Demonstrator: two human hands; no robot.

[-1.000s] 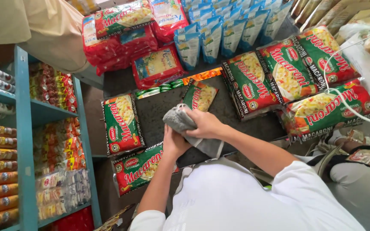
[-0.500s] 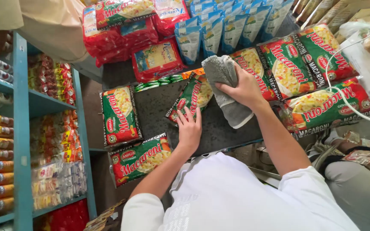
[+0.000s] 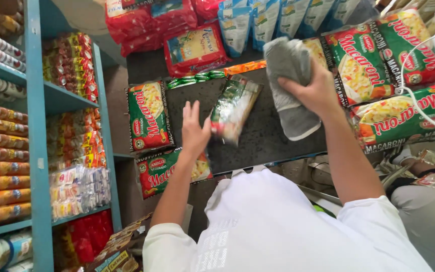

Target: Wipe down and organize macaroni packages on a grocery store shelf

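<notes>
My right hand [image 3: 314, 93] grips a crumpled grey cloth [image 3: 287, 65], which hangs over the black counter top [image 3: 268, 143]. Against the lower end of a green and red pasta packet [image 3: 233, 106] rests my left hand [image 3: 195, 130], its thumb on the packet and its fingers spread upward. The packet is tilted and blurred, and it lies across the middle of the counter. More pasta packets of the same kind lie around it: one to the left [image 3: 149, 116], one at the front edge [image 3: 164, 168] and several to the right [image 3: 363, 65].
A blue shelf unit [image 3: 35, 126] full of stacked packets stands at the left. Red bags [image 3: 127, 25] and blue-white pouches [image 3: 278, 17] line the back of the counter. A white cord [image 3: 414, 100] crosses the right packets. Another person's leg [image 3: 429, 211] is at the lower right.
My right hand has carried the cloth from the counter's middle up and to the right. My left hand has left the cloth, taken the pasta packet and pulled it toward me.
</notes>
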